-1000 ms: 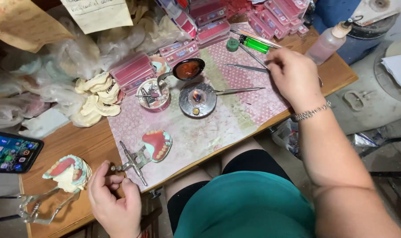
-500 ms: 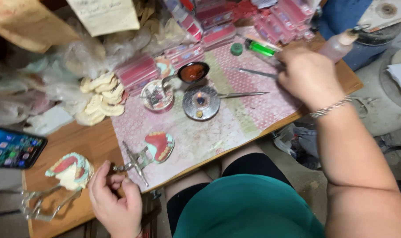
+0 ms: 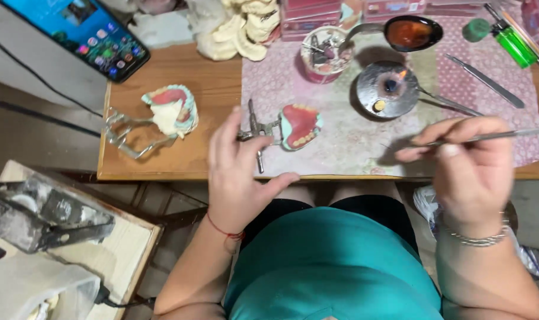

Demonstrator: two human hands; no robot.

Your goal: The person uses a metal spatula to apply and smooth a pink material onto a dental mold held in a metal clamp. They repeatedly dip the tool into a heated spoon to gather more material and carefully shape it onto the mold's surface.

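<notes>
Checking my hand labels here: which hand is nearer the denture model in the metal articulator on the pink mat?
Left. The left hand reaches over the articulator's metal frame beside the denture model. The right hand is farther right, holding a thin metal instrument.

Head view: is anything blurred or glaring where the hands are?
Head view: the right hand and its thin metal tool are motion-smeared; the left hand and the denture model beside it read sharper. The phone screen glows bright; light is otherwise even and soft.
</notes>
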